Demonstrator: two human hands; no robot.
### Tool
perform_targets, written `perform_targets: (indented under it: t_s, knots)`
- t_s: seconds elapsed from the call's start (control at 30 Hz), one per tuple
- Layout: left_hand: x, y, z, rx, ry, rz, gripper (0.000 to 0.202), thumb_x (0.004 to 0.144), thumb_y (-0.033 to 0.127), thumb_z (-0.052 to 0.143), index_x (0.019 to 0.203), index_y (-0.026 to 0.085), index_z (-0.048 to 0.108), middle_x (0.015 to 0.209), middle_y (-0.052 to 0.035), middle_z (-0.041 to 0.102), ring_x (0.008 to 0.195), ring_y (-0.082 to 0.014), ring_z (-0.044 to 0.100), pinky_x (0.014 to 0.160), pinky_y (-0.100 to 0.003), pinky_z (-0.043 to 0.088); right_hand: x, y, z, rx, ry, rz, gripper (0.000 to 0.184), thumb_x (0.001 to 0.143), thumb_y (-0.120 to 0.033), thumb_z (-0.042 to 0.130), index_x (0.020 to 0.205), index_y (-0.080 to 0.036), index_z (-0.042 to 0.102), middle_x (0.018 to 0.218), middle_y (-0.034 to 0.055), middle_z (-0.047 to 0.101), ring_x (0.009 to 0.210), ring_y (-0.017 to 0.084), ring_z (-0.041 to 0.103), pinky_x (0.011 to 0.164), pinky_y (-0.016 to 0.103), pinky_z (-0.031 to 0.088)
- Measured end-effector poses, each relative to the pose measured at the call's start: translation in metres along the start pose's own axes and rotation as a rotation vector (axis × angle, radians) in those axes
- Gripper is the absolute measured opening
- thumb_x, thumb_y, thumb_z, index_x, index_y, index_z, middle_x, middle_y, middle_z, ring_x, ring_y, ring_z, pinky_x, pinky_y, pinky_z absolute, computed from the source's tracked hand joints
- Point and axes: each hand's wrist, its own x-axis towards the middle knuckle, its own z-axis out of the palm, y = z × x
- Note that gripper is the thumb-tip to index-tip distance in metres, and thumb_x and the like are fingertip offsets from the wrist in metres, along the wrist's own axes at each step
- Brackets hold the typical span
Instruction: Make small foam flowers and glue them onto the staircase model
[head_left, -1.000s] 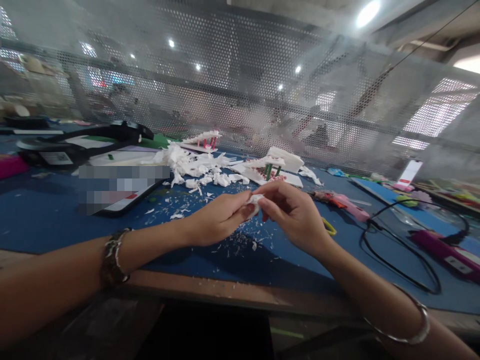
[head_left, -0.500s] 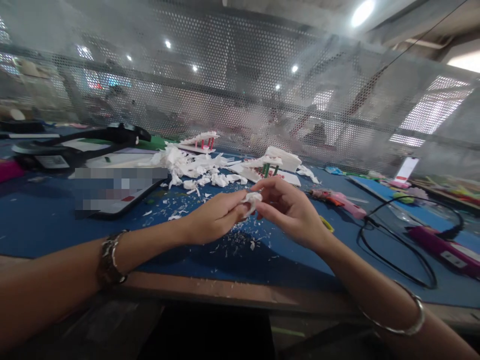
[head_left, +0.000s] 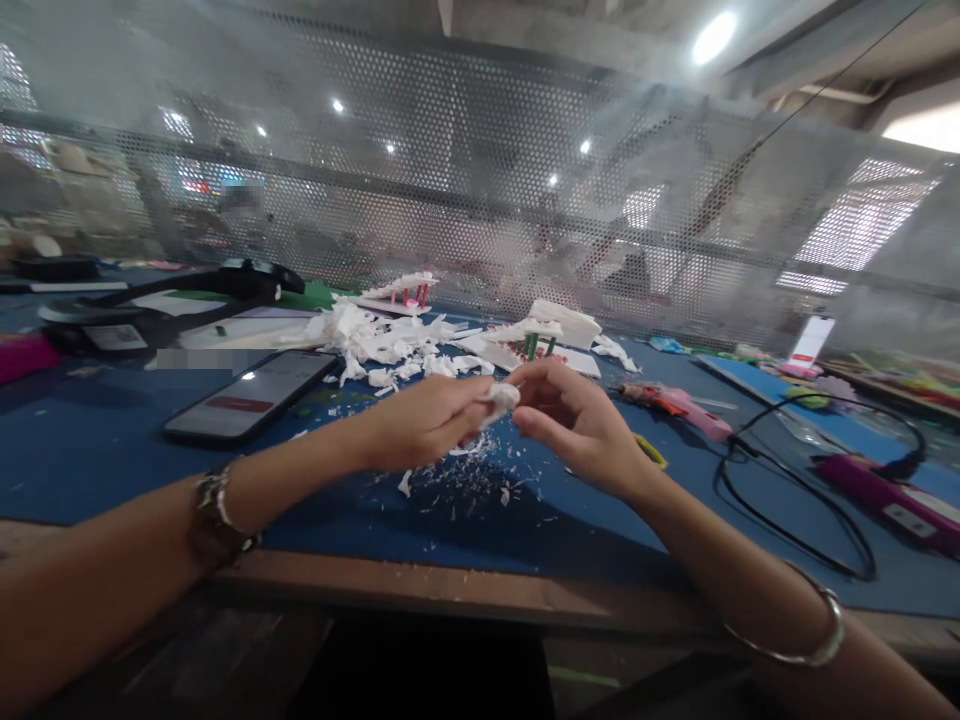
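Your left hand, bare and with a bracelet at its wrist, pinches a small crumpled piece of soft white material that juts out past the thumb and fingers toward your right hand. That right hand is loosely curved, thumb and fingers parted, with the piece's free end right at the gap between them; whether a fingertip touches it you cannot tell from this angle. Both hands are raised over the blue-topped surface, above a scatter of fine white shreds. Beyond them lies a loose heap of torn white scraps, and left of your left hand a black-edged rectangular phone lies flat.
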Motion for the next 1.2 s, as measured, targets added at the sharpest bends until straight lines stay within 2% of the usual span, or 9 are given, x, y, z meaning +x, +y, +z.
perform_targets:
  t_s: [0.1, 0.17, 0.27, 0.4, 0.5, 0.67, 0.8, 1.03, 1.2]
  knots:
    - [-0.004, -0.009, -0.040, 0.301, 0.020, -0.323, 0.028, 0.082, 0.029, 0.024, 0.069, 0.015, 0.045, 0.061, -0.0024, 0.057, 0.046, -0.0099, 0.045, 0.052, -0.023, 0.031, 0.002, 0.006, -0.006, -0.030, 0.029, -0.012, 0.022, 0.078, -0.034, 0.045, 0.090, -0.016, 0.047, 0.064, -0.0021, 0.046, 0.057, 0.008, 0.044, 0.053, 0.023, 0.038]
    - [-0.011, -0.022, -0.066, 0.339, 0.001, -0.677, 0.024, 0.081, 0.029, 0.027, 0.076, 0.015, 0.046, 0.075, -0.0031, 0.062, 0.043, -0.0088, 0.045, 0.053, -0.022, 0.033, 0.004, 0.010, -0.009, -0.066, 0.037, 0.002, 0.023, 0.080, -0.035, 0.042, 0.090, -0.016, 0.047, 0.062, -0.0022, 0.044, 0.055, 0.008, 0.043, 0.052, 0.024, 0.036]
    - [-0.022, -0.046, -0.088, 0.330, -0.030, -0.868, 0.020, 0.075, 0.022, 0.032, 0.072, 0.011, 0.048, 0.071, -0.0086, 0.064, 0.040, -0.0111, 0.047, 0.054, -0.024, 0.036, 0.006, 0.016, -0.011, -0.103, 0.042, 0.019, 0.023, 0.080, -0.036, 0.041, 0.089, -0.016, 0.048, 0.060, -0.0027, 0.043, 0.053, 0.008, 0.042, 0.051, 0.024, 0.034]
    - [-0.029, -0.067, -0.090, 0.285, -0.036, -1.022, 0.018, 0.068, 0.018, 0.033, 0.069, 0.010, 0.049, 0.056, -0.0091, 0.061, 0.036, -0.0139, 0.043, 0.048, -0.026, 0.036, 0.007, 0.018, -0.012, -0.136, 0.044, 0.032, 0.022, 0.079, -0.035, 0.041, 0.087, -0.016, 0.048, 0.059, -0.0028, 0.042, 0.052, 0.008, 0.041, 0.050, 0.024, 0.033]
    - [-0.028, -0.072, -0.089, 0.287, 0.011, -1.013, 0.017, 0.068, 0.018, 0.033, 0.064, 0.012, 0.048, 0.050, -0.0051, 0.057, 0.037, -0.0138, 0.041, 0.049, -0.026, 0.034, 0.006, 0.014, -0.013, -0.158, 0.045, 0.029, 0.021, 0.079, -0.035, 0.042, 0.086, -0.016, 0.048, 0.058, -0.0030, 0.043, 0.051, 0.008, 0.041, 0.049, 0.024, 0.033]
    - [-0.022, -0.068, -0.089, 0.322, 0.176, -0.839, 0.018, 0.077, 0.023, 0.030, 0.065, 0.017, 0.042, 0.052, 0.0021, 0.048, 0.047, -0.0125, 0.042, 0.055, -0.022, 0.030, 0.008, 0.011, -0.017, -0.195, 0.104, 0.010, 0.018, 0.078, -0.032, 0.042, 0.081, -0.016, 0.049, 0.053, -0.0036, 0.044, 0.047, 0.007, 0.041, 0.046, 0.022, 0.033]
    - [-0.014, -0.063, -0.074, 0.213, 0.253, -0.698, 0.014, 0.080, 0.024, 0.026, 0.069, 0.018, 0.033, 0.056, 0.0040, 0.039, 0.054, -0.0103, 0.040, 0.055, -0.019, 0.029, 0.010, 0.016, -0.024, -0.209, 0.186, 0.043, 0.018, 0.078, -0.031, 0.042, 0.080, -0.016, 0.050, 0.051, -0.0043, 0.046, 0.046, 0.006, 0.044, 0.046, 0.021, 0.035]
    - [0.000, -0.060, -0.041, -0.021, 0.155, -0.501, 0.005, 0.072, 0.022, 0.032, 0.068, 0.019, 0.030, 0.056, 0.0047, 0.037, 0.048, -0.0083, 0.037, 0.052, -0.020, 0.033, 0.012, 0.021, -0.034, -0.252, 0.298, 0.047, 0.017, 0.078, -0.030, 0.039, 0.075, -0.015, 0.047, 0.048, -0.0052, 0.042, 0.043, 0.006, 0.040, 0.044, 0.021, 0.035]
    - [0.001, -0.058, -0.030, -0.039, 0.114, -0.445, 0.012, 0.068, 0.027, 0.044, 0.069, 0.016, 0.038, 0.061, 0.0008, 0.048, 0.050, -0.0106, 0.044, 0.051, -0.023, 0.034, 0.014, 0.023, -0.044, -0.377, 0.337, 0.079, 0.020, 0.080, -0.032, 0.033, 0.076, -0.016, 0.045, 0.051, -0.0035, 0.044, 0.044, 0.007, 0.041, 0.046, 0.022, 0.036]
